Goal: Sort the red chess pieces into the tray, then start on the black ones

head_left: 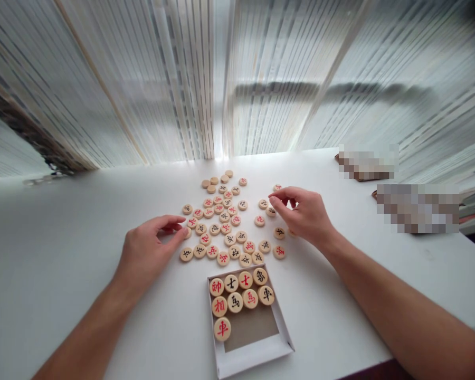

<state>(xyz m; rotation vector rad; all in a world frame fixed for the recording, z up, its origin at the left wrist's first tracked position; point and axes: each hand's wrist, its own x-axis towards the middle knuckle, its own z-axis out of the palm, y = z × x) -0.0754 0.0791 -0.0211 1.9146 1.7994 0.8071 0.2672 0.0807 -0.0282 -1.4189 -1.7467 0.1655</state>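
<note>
Many round wooden xiangqi pieces (224, 216) with red or black characters lie loosely spread over the white table. My left hand (148, 250) is at their left side, with thumb and forefinger slightly apart; a partly hidden piece (187, 233) lies by the thumb tip. On the right, my right hand (303, 211) hovers over a black-marked piece (271, 211), its thumb and forefinger pinched together. Whether anything sits in that pinch cannot be made out. Nearest to me, an open shallow box (257, 359) holds several pieces: two full rows and one red piece (222, 329) starting a third.
The white table (63, 264) runs back to a window with pale vertical-striped curtains (182, 79). Two blurred-out items (366, 163) lie at the right. A few blank-faced pieces (211, 188) rest at the far end of the spread. Some dark beaded cord (57, 163) hangs at the left.
</note>
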